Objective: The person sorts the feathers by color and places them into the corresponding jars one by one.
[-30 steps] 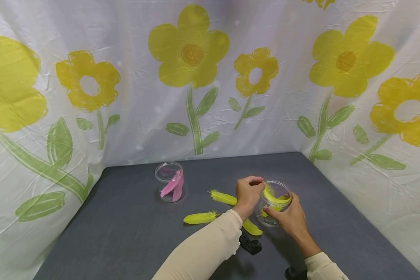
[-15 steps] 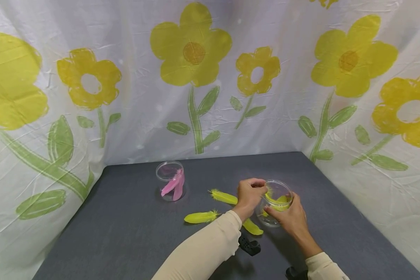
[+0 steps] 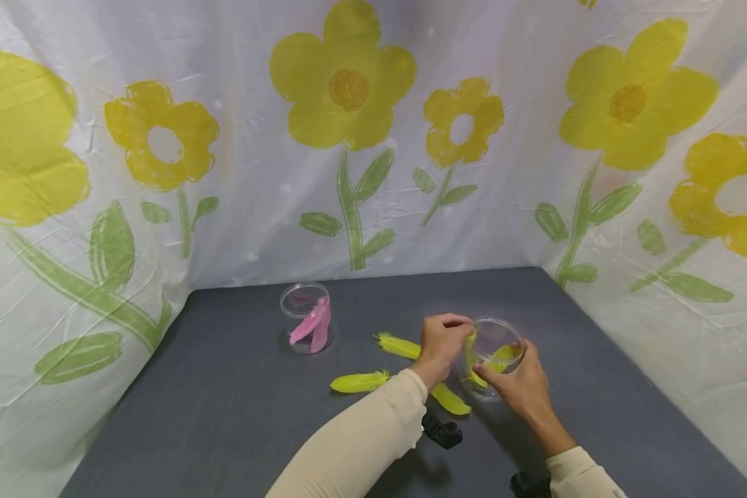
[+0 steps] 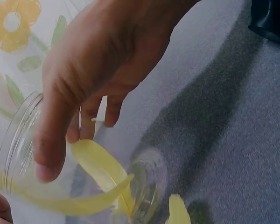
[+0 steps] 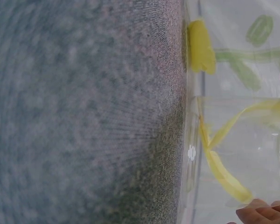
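Near the right of the table, my right hand (image 3: pixel 523 387) grips a clear round jar (image 3: pixel 498 325), thumb on the near side and fingers around the far side. At the jar's left rim, my left hand (image 3: pixel 440 346) pinches a yellow feather (image 3: pixel 470 354) that hangs down inside. Another yellow feather (image 3: pixel 503 354) leans in the jar against the right wall. In the left wrist view the right hand (image 4: pixel 98 70) spans the jar (image 4: pixel 14 144), with the left fingertips (image 4: pixel 0 207) at the rim. Both feathers cross in the right wrist view, the lower feather (image 5: pixel 226 177) near the right fingers (image 5: pixel 266 213).
Loose yellow feathers lie left of the jar: one at the back (image 3: pixel 398 345), one at the left (image 3: pixel 357 382), one in front (image 3: pixel 451 400). A second clear jar (image 3: pixel 291 315) with pink feathers (image 3: pixel 314 325) stands farther left. Flowered cloth (image 3: pixel 243 173) hangs behind the dark table (image 3: pixel 236 415).
The pinched feather, earlier arched across the jar's mouth, now hangs lower along the left inner wall. Both hands stay at the jar almost in place.
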Available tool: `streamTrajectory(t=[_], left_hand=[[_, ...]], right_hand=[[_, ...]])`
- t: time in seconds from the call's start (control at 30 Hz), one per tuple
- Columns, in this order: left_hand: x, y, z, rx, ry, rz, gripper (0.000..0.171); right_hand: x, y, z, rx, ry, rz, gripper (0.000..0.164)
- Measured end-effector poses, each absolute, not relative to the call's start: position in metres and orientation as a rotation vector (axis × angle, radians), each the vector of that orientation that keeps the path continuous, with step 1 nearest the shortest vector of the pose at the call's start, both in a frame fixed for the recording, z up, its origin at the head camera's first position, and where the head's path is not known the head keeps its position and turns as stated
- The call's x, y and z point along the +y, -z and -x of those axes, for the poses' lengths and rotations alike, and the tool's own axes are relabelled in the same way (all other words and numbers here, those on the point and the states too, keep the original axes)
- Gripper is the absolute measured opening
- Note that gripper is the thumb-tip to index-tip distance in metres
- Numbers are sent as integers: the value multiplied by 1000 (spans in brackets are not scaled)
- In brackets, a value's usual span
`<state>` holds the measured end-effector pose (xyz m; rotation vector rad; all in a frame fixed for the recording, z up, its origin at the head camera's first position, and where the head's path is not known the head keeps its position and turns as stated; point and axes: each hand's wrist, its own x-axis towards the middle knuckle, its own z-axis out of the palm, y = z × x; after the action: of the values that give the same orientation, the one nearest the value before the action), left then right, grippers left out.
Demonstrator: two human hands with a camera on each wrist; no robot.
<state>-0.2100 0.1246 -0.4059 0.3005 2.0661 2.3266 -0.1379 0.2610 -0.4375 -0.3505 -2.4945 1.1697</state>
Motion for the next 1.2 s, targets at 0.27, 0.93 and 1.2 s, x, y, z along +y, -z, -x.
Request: streamTrajectory(t=[0.27, 0.93, 1.2], left_hand=[[110, 405, 213, 1938, -2408, -316, 9], [40, 412, 225, 1692, -2700, -138, 15], [3, 423, 225, 1656, -2778, -31, 17]], right_hand=[[259, 436, 140, -2500, -1154, 366, 102], [259, 439, 138, -2506, -1162, 389, 105], [260, 438, 138, -2498, -1149, 386, 104]])
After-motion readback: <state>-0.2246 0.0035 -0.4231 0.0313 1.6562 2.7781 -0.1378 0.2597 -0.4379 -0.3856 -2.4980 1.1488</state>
